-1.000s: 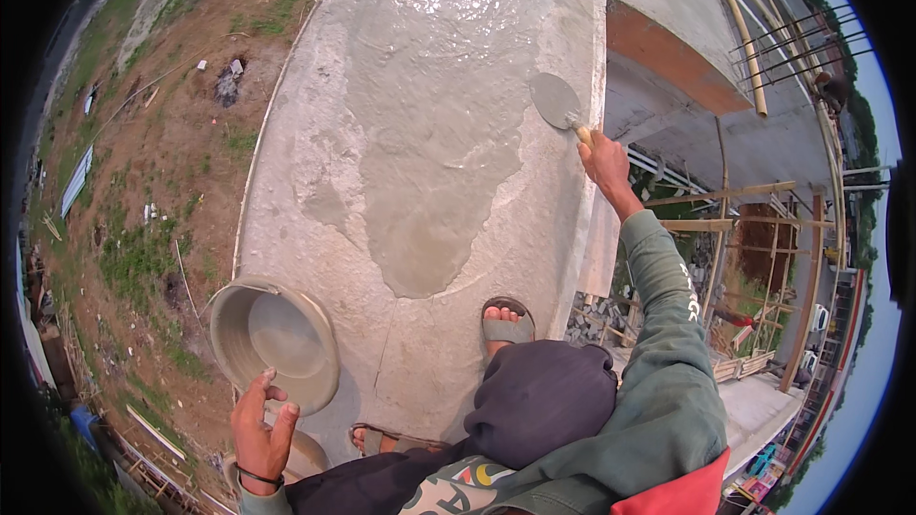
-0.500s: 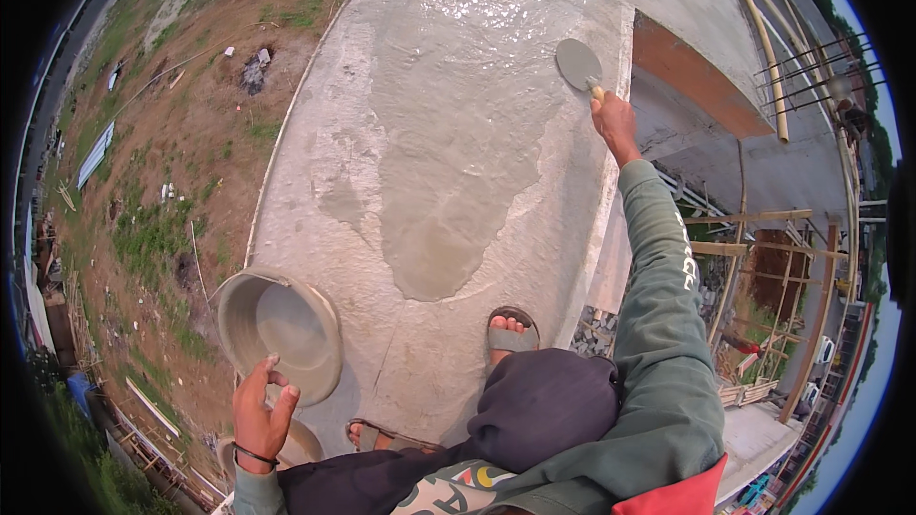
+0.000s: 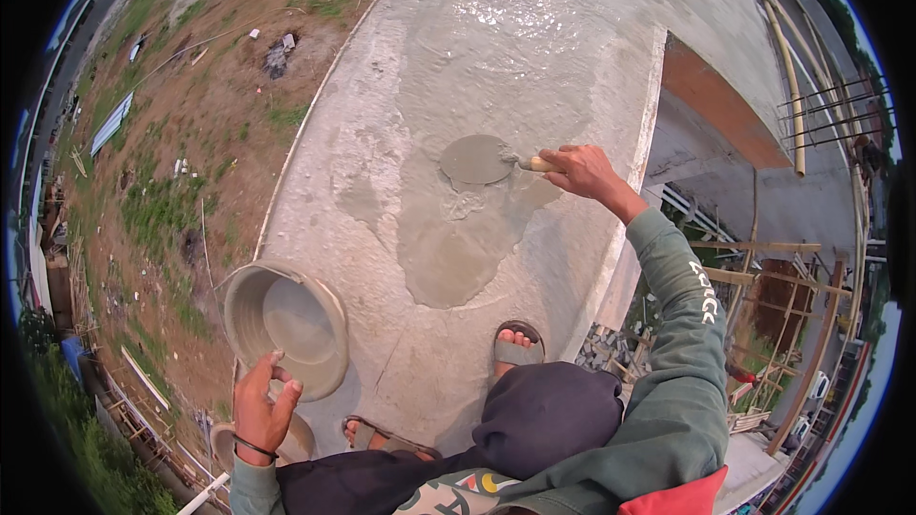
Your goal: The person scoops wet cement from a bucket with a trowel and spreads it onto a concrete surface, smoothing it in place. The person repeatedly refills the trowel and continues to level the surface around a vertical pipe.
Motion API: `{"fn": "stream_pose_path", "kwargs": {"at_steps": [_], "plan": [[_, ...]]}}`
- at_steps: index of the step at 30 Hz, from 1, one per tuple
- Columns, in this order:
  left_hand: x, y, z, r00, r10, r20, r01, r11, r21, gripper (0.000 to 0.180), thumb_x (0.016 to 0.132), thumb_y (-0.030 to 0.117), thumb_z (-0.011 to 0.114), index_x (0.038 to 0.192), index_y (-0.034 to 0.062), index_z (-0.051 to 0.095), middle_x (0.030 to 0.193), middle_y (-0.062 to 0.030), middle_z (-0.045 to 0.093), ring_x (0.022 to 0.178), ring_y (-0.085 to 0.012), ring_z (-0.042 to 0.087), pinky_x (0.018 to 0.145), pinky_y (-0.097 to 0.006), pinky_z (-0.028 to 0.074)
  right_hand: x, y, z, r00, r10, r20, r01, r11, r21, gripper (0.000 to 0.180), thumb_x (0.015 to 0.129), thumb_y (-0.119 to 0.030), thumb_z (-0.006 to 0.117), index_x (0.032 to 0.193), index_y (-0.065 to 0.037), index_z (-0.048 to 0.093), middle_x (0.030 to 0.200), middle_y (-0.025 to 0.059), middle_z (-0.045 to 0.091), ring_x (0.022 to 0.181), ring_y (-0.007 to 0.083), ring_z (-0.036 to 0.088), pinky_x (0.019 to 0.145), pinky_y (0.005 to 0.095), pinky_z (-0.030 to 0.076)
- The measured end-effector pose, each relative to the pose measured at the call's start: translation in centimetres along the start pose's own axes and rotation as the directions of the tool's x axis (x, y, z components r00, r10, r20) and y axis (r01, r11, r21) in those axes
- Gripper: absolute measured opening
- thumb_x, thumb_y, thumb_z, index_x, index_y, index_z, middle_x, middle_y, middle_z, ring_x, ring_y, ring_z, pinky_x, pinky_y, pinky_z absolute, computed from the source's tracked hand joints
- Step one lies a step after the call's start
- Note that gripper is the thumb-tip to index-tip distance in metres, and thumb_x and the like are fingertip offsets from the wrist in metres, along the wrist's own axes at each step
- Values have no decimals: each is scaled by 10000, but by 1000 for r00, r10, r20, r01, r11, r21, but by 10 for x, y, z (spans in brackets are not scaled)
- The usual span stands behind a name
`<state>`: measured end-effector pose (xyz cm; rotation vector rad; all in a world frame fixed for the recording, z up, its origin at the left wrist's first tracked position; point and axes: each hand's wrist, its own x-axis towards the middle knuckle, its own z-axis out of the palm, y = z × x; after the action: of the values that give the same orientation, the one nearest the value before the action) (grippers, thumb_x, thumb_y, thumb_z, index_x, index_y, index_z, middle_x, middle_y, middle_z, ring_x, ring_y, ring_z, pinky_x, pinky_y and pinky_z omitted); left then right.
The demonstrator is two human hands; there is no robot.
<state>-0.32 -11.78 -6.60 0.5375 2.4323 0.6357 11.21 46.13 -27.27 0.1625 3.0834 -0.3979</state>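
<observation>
My right hand [image 3: 589, 175] grips the handle of a round-bladed trowel [image 3: 477, 160], whose flat blade lies on the wet grey cement patch [image 3: 448, 248] spread over the concrete slab [image 3: 534, 48]. My left hand [image 3: 260, 407] rests on the near rim of a grey bucket [image 3: 286, 324] holding wet cement, which stands at the slab's left edge. My sandalled feet [image 3: 517, 346] stand on the slab just below the wet patch.
The slab is high above ground: dirt and grass [image 3: 181, 162] lie far below on the left, and scaffolding poles with a building [image 3: 763, 324] drop away on the right. An orange brick wall top [image 3: 720, 110] borders the slab's right edge.
My right hand has swept the trowel from the slab's far right edge down and left onto the wet patch. My left hand stays at the bucket rim.
</observation>
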Motion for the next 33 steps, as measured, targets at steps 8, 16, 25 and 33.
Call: {"fn": "stream_pose_path", "kwargs": {"at_steps": [8, 16, 25, 33], "plan": [[8, -10, 1, 985, 33, -171, -27, 999, 37, 440, 885, 149, 656, 1272, -44, 580, 851, -90, 637, 775, -167, 614, 726, -313, 506, 144, 84, -22, 587, 762, -273, -772, 629, 94, 278, 889, -276, 625, 1042, -61, 710, 942, 239, 711, 908, 438, 692, 787, 502, 560], [25, -12, 0, 937, -180, -298, 186, 982, -7, 438, 883, 161, 650, 1253, -60, 571, 830, -108, 631, 814, -226, 614, 811, -364, 488, 213, 76, -25, 860, 485, -159, -472, 874, 114, 309, 864, -304, 635, 1022, -50, 710, 969, 221, 712, 906, 400, 689, 784, 505, 548], [21, -10, -11, 901, -250, -356, 275, 961, 22, 462, 905, 207, 636, 1268, -68, 560, 839, -120, 634, 813, -226, 613, 797, -364, 486, 221, 128, -48, 961, 34, 275, -130, 932, 338, 324, 803, -236, 724, 1087, -85, 764, 795, 61, 720, 694, 159, 643, 636, 311, 515], [20, -4, -11, 883, -236, -406, 280, 959, 51, 457, 907, 231, 639, 1247, -68, 578, 849, -133, 637, 821, -250, 618, 812, -376, 487, 272, 144, -40, 967, 250, 55, -254, 905, 340, 458, 840, -460, 727, 1069, -64, 765, 830, 135, 730, 726, 252, 679, 679, 386, 533]]}}
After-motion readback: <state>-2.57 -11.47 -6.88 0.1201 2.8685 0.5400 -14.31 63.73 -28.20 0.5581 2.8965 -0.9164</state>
